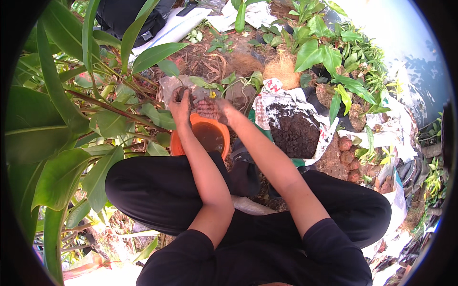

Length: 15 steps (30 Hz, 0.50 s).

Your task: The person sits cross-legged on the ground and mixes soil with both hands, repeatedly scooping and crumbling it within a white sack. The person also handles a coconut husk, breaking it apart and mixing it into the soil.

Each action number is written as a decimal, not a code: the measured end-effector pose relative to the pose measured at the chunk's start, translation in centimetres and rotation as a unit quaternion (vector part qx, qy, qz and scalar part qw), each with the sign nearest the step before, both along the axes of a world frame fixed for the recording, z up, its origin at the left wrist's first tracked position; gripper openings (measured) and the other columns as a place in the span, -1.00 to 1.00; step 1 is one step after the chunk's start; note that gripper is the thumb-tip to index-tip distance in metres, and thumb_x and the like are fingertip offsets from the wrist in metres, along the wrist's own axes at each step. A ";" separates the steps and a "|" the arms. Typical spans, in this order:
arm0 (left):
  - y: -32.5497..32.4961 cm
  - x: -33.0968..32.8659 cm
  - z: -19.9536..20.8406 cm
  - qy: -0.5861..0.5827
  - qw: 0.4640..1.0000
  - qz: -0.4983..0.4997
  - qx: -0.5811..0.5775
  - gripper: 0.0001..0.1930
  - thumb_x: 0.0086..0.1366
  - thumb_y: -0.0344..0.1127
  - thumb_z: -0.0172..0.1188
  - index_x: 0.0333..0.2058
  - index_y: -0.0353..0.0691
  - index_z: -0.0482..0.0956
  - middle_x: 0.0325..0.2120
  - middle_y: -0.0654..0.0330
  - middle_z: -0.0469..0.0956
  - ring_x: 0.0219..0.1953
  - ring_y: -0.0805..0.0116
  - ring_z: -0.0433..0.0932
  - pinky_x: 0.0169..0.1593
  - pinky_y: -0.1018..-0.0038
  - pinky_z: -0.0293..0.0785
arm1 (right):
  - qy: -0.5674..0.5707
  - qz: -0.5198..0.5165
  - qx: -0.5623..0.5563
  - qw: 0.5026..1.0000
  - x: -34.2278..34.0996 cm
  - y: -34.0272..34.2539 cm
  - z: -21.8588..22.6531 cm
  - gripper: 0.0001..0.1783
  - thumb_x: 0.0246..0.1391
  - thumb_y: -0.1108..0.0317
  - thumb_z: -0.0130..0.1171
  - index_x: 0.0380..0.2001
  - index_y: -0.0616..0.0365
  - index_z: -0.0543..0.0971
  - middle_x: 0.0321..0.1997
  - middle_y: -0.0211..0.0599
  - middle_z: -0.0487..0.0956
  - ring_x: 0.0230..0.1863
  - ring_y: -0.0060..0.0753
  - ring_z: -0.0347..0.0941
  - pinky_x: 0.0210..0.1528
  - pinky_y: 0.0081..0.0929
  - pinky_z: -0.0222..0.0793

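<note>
My left hand (180,104) is above the far left rim of an orange bucket (173,143), its fingers curled round a dark, soil-like clump (180,93). A green leaf (169,67) on a thin stem stands just above that hand; whether it grows from the clump I cannot tell. Brownish water (208,136) lies in the bucket. Over its far right rim is my right hand (213,109), dirty and slightly blurred, fingers stretched toward the left hand and apparently holding nothing. To the right, an opened white sack (326,138) holds dark soil (293,129).
Large-leaved plants (43,128) crowd the left side. A ball of tan fibre (282,70) sits beyond the sack. Several round brown lumps (347,158) and potted plants (329,57) line the right. A phone (186,10) lies on a white sack (167,28) at the far left.
</note>
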<state>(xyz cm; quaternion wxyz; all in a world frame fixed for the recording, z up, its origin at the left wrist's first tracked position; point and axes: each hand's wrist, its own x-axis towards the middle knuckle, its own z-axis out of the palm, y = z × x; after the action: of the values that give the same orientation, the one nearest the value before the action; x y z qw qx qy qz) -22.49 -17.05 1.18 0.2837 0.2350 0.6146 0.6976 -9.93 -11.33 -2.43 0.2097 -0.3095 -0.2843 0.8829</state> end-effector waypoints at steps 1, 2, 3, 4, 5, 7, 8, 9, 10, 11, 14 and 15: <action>-0.1 -0.9 -1.2 0.020 1.000 0.011 -0.005 -0.78 0.19 -0.40 0.20 -0.19 -0.33 0.53 -0.39 0.20 0.57 -0.47 0.42 0.58 -0.47 0.49 0.49 | 0.002 -0.018 -0.039 0.999 -0.9 -1.3 -1.6 -0.58 0.33 0.18 -0.15 -0.01 0.35 0.42 -0.05 -0.01 0.54 -0.04 -0.15 0.53 0.08 -0.30 0.47; -0.4 -1.7 -1.9 0.023 1.000 0.020 -0.009 -0.79 0.18 -0.40 0.20 -0.21 -0.34 0.53 -0.40 0.20 0.57 -0.48 0.42 0.58 -0.47 0.50 0.48 | 0.021 -0.024 -0.063 0.998 -1.6 -2.2 -2.9 -0.57 0.34 0.18 -0.16 0.00 0.35 0.42 -0.03 -0.01 0.53 -0.02 -0.16 0.51 0.09 -0.29 0.46; -0.7 -2.5 -2.5 0.025 0.999 0.028 -0.012 -0.79 0.18 -0.39 0.21 -0.22 -0.35 0.54 -0.42 0.20 0.57 -0.49 0.43 0.57 -0.47 0.51 0.47 | 0.040 -0.032 -0.087 0.995 -2.3 -3.0 -4.2 -0.57 0.34 0.18 -0.17 0.00 0.35 0.41 -0.02 -0.02 0.52 0.00 -0.16 0.50 0.10 -0.29 0.45; -1.0 -3.0 -2.8 0.027 0.999 0.036 -0.015 -0.80 0.17 -0.39 0.21 -0.24 -0.36 0.54 -0.43 0.20 0.57 -0.50 0.44 0.56 -0.47 0.51 0.46 | 0.058 -0.038 -0.111 0.991 -2.7 -3.7 -4.9 -0.57 0.34 0.18 -0.18 0.01 0.36 0.40 -0.01 -0.03 0.50 0.02 -0.16 0.49 0.12 -0.29 0.44; -1.3 -3.3 -3.2 0.044 0.997 0.051 -0.034 -0.80 0.16 -0.39 0.21 -0.24 -0.36 0.54 -0.44 0.21 0.56 -0.51 0.45 0.55 -0.47 0.52 0.46 | 0.044 -0.058 -0.129 0.989 -3.0 -4.3 -5.6 -0.57 0.35 0.18 -0.20 0.05 0.34 0.35 -0.01 -0.04 0.50 0.02 -0.13 0.49 0.11 -0.27 0.45; -1.7 -3.7 -3.9 0.080 0.992 0.075 -0.070 -0.80 0.16 -0.39 0.22 -0.26 -0.36 0.55 -0.47 0.22 0.55 -0.53 0.47 0.53 -0.46 0.53 0.46 | 0.020 -0.103 -0.164 0.981 -3.5 -5.1 -7.1 -0.55 0.36 0.19 -0.24 0.13 0.32 0.26 -0.03 -0.06 0.50 0.02 -0.09 0.49 0.11 -0.25 0.47; -1.6 -3.8 -4.3 0.090 0.991 0.079 -0.063 -0.81 0.15 -0.39 0.22 -0.27 -0.36 0.55 -0.49 0.23 0.55 -0.54 0.48 0.51 -0.46 0.53 0.47 | 0.022 -0.117 -0.170 0.978 -3.7 -5.3 -8.4 -0.54 0.36 0.14 -0.25 0.06 0.34 0.33 0.01 -0.03 0.47 0.06 -0.10 0.47 0.13 -0.24 0.46; -2.5 -4.9 -5.4 0.106 0.988 0.100 -0.059 -0.81 0.15 -0.39 0.22 -0.28 -0.36 0.55 -0.50 0.24 0.54 -0.55 0.49 0.50 -0.46 0.54 0.47 | 0.015 -0.108 -0.186 0.977 -4.9 -6.1 -9.7 -0.53 0.36 0.12 -0.25 0.03 0.33 0.35 0.00 -0.03 0.47 0.05 -0.11 0.47 0.13 -0.24 0.46; -1.7 -4.5 -5.4 0.116 0.988 0.092 -0.050 -0.82 0.14 -0.39 0.23 -0.29 -0.36 0.55 -0.52 0.24 0.53 -0.57 0.51 0.48 -0.46 0.54 0.47 | 0.007 -0.130 -0.197 0.972 -4.7 -5.6 -10.8 -0.52 0.36 0.10 -0.26 0.01 0.33 0.37 0.00 -0.04 0.47 0.04 -0.11 0.47 0.13 -0.24 0.45; -0.7 -4.0 -5.5 0.099 0.991 0.076 -0.047 -0.83 0.14 -0.40 0.22 -0.30 -0.35 0.54 -0.52 0.25 0.53 -0.57 0.52 0.47 -0.46 0.55 0.47 | -0.001 -0.151 -0.209 0.966 -4.6 -5.0 -11.9 -0.51 0.36 0.07 -0.26 -0.01 0.32 0.39 -0.01 -0.04 0.47 0.03 -0.11 0.48 0.13 -0.24 0.45; -1.5 -4.4 -6.0 0.066 0.993 0.090 -0.044 -0.86 0.14 -0.40 0.22 -0.35 -0.34 0.52 -0.55 0.29 0.50 -0.57 0.56 0.43 -0.45 0.55 0.47 | -0.004 -0.156 -0.239 0.958 -5.8 -6.0 -13.7 -0.50 0.36 0.05 -0.28 -0.04 0.30 0.40 -0.03 -0.06 0.49 0.01 -0.14 0.49 0.12 -0.28 0.46; -1.3 -4.5 -6.1 0.061 0.993 0.089 -0.041 -0.86 0.14 -0.40 0.22 -0.35 -0.34 0.52 -0.55 0.29 0.49 -0.57 0.56 0.43 -0.45 0.55 0.47 | -0.020 -0.155 -0.235 0.959 -5.9 -5.9 -14.1 -0.50 0.36 0.05 -0.28 -0.05 0.30 0.40 -0.04 -0.06 0.50 0.00 -0.15 0.49 0.12 -0.28 0.46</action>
<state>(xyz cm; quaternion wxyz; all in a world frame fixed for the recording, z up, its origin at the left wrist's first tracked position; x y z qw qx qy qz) -26.98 -18.38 -4.90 0.1916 0.2099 0.6776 0.6783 -15.85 -17.27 -16.53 0.2594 -0.4082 -0.0213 0.8750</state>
